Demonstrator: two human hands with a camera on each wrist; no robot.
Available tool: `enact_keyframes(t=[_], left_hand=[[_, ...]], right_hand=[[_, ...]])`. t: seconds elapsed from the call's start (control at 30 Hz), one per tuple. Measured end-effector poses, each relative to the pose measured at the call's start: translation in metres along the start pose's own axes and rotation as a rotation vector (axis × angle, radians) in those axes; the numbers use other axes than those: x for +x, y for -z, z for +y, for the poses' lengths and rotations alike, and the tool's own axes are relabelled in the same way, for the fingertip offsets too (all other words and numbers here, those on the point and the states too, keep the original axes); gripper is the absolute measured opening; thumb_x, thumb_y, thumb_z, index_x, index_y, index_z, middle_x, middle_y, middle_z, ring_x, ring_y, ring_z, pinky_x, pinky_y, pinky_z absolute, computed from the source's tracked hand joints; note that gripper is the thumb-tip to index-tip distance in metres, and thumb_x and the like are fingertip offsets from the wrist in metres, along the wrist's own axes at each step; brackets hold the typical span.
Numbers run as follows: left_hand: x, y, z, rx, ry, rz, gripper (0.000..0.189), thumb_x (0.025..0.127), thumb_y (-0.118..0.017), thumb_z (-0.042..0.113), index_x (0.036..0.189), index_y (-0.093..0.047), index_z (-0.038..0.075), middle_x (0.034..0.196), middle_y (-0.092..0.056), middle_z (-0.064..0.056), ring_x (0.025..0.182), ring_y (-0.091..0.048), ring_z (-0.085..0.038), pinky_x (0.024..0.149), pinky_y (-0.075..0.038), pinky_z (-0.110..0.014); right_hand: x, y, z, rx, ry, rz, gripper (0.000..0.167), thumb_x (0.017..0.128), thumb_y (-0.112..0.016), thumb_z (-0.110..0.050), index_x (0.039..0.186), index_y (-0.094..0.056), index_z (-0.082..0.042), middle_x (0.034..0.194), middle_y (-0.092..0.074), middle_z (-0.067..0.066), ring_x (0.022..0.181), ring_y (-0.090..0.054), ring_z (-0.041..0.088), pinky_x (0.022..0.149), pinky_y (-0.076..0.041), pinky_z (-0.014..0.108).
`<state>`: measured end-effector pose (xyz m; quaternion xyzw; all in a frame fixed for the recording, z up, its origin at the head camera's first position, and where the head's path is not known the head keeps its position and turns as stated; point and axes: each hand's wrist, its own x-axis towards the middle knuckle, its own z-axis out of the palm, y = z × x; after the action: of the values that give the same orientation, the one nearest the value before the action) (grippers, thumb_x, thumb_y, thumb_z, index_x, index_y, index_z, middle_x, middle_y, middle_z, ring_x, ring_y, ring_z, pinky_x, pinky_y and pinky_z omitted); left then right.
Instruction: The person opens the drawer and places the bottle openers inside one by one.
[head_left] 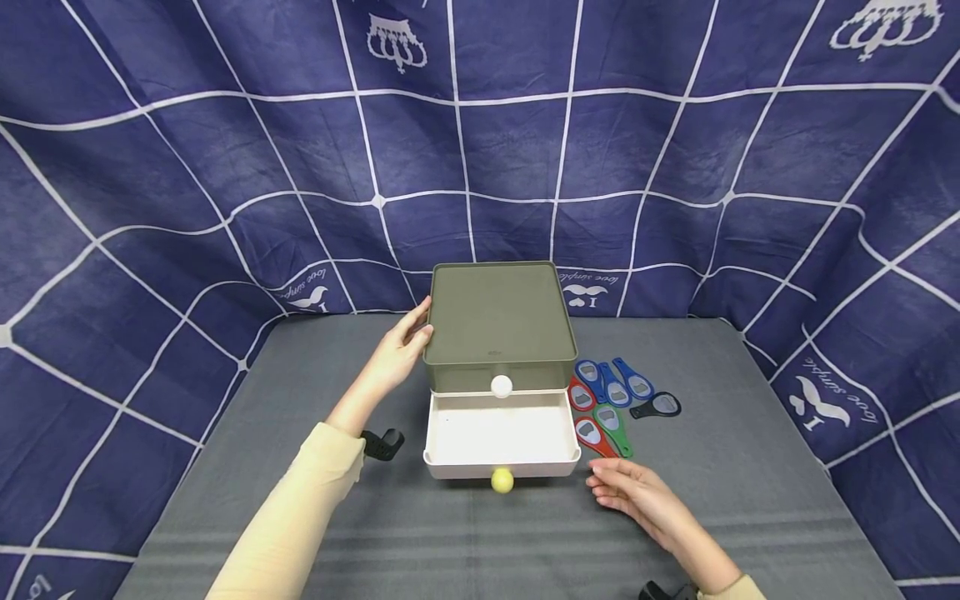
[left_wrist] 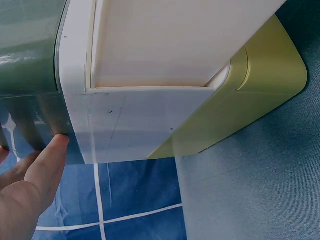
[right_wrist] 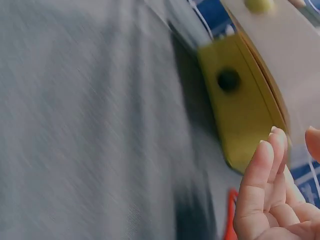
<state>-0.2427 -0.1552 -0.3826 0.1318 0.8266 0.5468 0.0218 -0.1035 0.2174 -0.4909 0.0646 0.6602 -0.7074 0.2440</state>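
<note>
Printed on the blue curtain [head_left: 517,150], "I love simple" can be read in three places, each beside a white moustache: past the far left corner, behind the far edge, and beyond the right edge. Two white crowns show higher up. A small mark on the lid [head_left: 498,312] is too small to read.

One drawer unit [head_left: 502,379] stands midway along the far edge of the grey tabletop [head_left: 525,533]. It has three knobs: a white knob [head_left: 502,386] on the olive top tier, a yellow knob [head_left: 502,480] on the pulled-out white drawer [head_left: 498,429], and a dark knob [right_wrist: 228,79] on the yellow-green tier below.

Seven bottle openers [head_left: 590,372] lie just right of the unit, towards the far right corner: three blue, two red, one green, one black.

The left grip [head_left: 397,350] is unclenched, fingertips touching the unit's left side. The right grip [head_left: 637,500] is relaxed and holds nothing, its fingertips near the drawer's front right corner and a red opener [head_left: 592,436].
</note>
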Motion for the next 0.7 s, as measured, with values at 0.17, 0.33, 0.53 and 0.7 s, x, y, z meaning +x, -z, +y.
enact_keyframes(t=[0.17,0.33,0.53,0.7], left_hand=[[-0.006,0.001,0.017,0.017,0.004,-0.005,0.053,0.107,-0.041,0.015,0.156,-0.024,0.004,0.157,-0.03,-0.026,0.144,-0.034,-0.038,0.118,-0.032,-0.048],[-0.011,0.001,0.03,0.026,0.012,-0.012,0.053,0.106,-0.041,0.01,0.154,-0.024,-0.001,0.156,-0.029,-0.028,0.144,-0.033,-0.04,0.118,-0.033,-0.048],[-0.003,0.0,0.01,0.024,-0.004,-0.002,0.053,0.106,-0.042,0.014,0.156,-0.024,0.005,0.157,-0.029,-0.025,0.144,-0.033,-0.038,0.118,-0.033,-0.048],[0.003,0.0,-0.005,0.017,-0.018,0.006,0.053,0.107,-0.042,0.018,0.157,-0.026,0.01,0.159,-0.03,-0.021,0.145,-0.034,-0.034,0.119,-0.032,-0.046]], right_hand=[[0.012,0.02,-0.016,-0.109,0.07,0.199,0.053,0.099,-0.06,-0.026,0.132,-0.047,0.013,0.097,-0.07,-0.002,0.088,-0.066,0.007,0.08,-0.058,0.021],[0.029,0.034,-0.025,-0.305,0.139,0.39,0.052,0.095,-0.065,-0.029,0.127,-0.054,0.011,0.098,-0.073,0.003,0.083,-0.066,0.004,0.074,-0.058,0.02],[0.045,0.038,-0.028,-0.571,0.146,0.567,0.047,0.092,-0.069,-0.032,0.121,-0.062,0.004,0.108,-0.072,0.019,0.082,-0.068,0.014,0.068,-0.054,0.022],[0.056,0.034,-0.022,-0.717,0.14,0.636,0.044,0.088,-0.073,-0.028,0.116,-0.064,0.005,0.107,-0.07,0.022,0.092,-0.067,0.032,0.074,-0.054,0.038]])
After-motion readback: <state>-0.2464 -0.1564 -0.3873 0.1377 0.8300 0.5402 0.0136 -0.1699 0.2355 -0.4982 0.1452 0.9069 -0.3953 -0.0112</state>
